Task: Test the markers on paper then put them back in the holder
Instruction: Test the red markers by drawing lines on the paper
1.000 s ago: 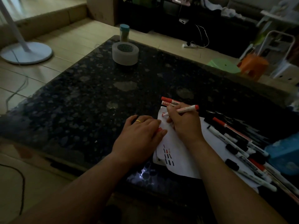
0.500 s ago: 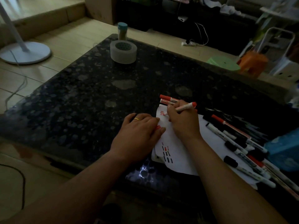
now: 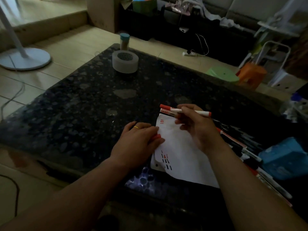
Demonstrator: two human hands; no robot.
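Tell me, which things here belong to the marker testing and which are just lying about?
In use: red marker in right hand, red cap in left hand, paper, spare markers, grey holder.
Lying about: blue-lidded jar, blue box, fan base, green stool.

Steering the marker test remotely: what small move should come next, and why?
Probably bring the red marker to the red cap at the left hand and close it: three red strokes sit on the paper, and the right hand holds the tip off it.
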